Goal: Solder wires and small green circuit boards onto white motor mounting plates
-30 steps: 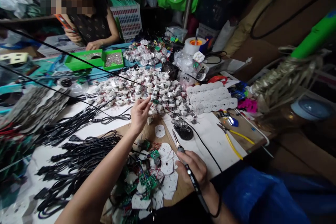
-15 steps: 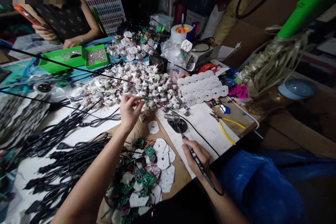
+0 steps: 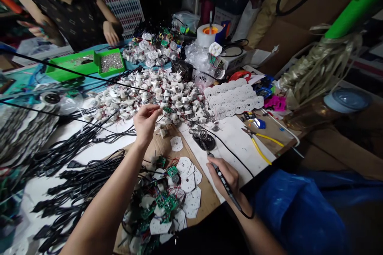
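My left hand (image 3: 146, 124) is closed in a pinch in front of the heap of white parts. At its fingertips is a small green circuit board (image 3: 168, 109); exactly where the fingers grip it is too small to make out. My right hand (image 3: 224, 173) is wrapped round the dark handle of a soldering iron (image 3: 228, 189), whose cord trails behind the wrist. The iron's tip end reaches into a soldering iron stand (image 3: 211, 142) with a metal coil and black base. Between my hands, a white octagonal plate (image 3: 176, 144) lies on cardboard.
White parts with red wires (image 3: 161, 87) are heaped ahead. Nearer lie green boards and white plates (image 3: 191, 203). Black cables (image 3: 80, 183) cover the left. At right are yellow-handled cutters (image 3: 260, 149) and perforated white sheets (image 3: 235, 97). A co-worker (image 3: 79, 16) stands behind green trays (image 3: 110, 63).
My left hand has shifted slightly left, and the green board now shows more of its face. My right hand stays at the stand. The co-worker's hand has lifted off the green tray.
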`<state>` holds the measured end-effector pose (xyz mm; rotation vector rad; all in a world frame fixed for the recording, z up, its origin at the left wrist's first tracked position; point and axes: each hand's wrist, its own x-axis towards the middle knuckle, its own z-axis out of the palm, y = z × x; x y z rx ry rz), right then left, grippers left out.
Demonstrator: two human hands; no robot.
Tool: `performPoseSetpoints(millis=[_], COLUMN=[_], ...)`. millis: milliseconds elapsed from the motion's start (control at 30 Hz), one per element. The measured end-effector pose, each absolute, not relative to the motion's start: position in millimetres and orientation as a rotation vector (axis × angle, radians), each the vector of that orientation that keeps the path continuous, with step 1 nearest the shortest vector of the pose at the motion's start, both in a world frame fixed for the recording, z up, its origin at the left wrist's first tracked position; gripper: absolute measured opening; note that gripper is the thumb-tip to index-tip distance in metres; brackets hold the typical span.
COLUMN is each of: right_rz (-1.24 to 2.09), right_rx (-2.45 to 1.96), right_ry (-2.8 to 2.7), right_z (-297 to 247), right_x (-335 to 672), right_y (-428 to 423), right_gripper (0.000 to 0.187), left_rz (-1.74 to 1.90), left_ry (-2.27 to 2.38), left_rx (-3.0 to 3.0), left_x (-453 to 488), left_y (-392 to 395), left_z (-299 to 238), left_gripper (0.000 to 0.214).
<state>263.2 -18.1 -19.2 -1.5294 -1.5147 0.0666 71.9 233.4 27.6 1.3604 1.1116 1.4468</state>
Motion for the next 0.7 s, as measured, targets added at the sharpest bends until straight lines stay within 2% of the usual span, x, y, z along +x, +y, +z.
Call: performPoseSetpoints(millis=[233,400,533,700], right_rz=[0.033,-0.004,-0.035,-0.089], right_rx=[-1.515,-1.482,-1.438,-1.369], right_ry=[-1.509,-1.509,-1.531,-1.537], right_z=[-17.8,-16.9,-24.1,-31.0], right_x=[263.4,263.8,266.4,268.3], right_y=[-21.3,-26.7,-26.5,-23.7], right_gripper=[0.018,0.018,0.019,0.020], left_rz=[1.344,1.319,1.297,1.263], left_ry=[0.923,0.843,0.817,0.791], left_rx=[0.646,0.306,0.323,0.646], left_x=[77.5,63.8,59.7,49.7], left_y=[241.2,240.4,231.3,223.3], left_z=[38.5,46.4,50.3,60.1], left_gripper=[0.028,0.024,0.023,0.031])
